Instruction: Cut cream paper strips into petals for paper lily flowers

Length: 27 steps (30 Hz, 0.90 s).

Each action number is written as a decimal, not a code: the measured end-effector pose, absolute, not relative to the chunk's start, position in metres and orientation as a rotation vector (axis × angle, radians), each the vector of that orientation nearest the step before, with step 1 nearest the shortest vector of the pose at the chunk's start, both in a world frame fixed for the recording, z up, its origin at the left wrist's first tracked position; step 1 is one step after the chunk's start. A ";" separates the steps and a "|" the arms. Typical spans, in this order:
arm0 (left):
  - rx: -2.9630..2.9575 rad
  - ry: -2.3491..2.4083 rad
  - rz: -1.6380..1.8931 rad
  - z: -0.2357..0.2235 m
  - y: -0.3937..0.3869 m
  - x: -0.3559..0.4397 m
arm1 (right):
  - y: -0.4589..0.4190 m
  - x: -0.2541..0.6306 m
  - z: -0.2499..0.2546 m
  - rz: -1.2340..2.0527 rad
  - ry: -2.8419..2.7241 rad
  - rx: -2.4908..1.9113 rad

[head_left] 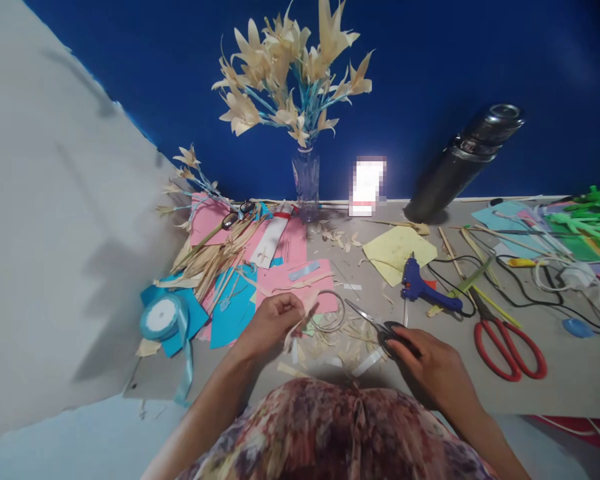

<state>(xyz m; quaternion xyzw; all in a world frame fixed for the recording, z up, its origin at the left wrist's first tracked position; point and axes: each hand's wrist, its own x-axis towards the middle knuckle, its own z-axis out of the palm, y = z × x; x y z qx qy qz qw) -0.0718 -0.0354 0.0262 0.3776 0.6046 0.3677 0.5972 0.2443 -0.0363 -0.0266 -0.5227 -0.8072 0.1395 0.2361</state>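
My left hand [277, 320] pinches a pale strip of dried husk [310, 303] over the near middle of the table. My right hand [430, 360] is closed round the black handles of small scissors [373, 320], whose blades point up and left toward the strip. Between the hands lies a ring-shaped roll [329, 312], partly over a pink sheet [300, 277]. Trimmed husk scraps [340, 343] are scattered below it. Straight ahead, a clear vase [307, 187] holds pale husk flowers [290, 60] on blue stems.
A blue glue gun [425, 287] and large red-handled scissors [510, 343] lie at right, among cables. A dark flask [460, 167] leans at the back wall. On the left are a blue ribbon spool [163, 317] and a heap of dried husks [225, 243]. A bright, blurred-out screen [369, 187] stands behind.
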 end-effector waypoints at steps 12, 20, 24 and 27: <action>0.492 0.899 0.918 0.024 -0.039 -0.056 | -0.043 0.243 -0.031 0.207 -2.245 -1.418; 0.452 0.912 0.953 0.020 -0.036 -0.048 | -0.045 0.240 -0.033 0.139 -2.206 -1.450; 0.517 0.954 0.976 0.019 -0.037 -0.043 | -0.046 0.238 -0.037 0.137 -2.184 -1.397; 0.648 1.077 0.978 0.022 -0.039 -0.040 | -0.048 0.236 -0.036 0.174 -2.115 -1.354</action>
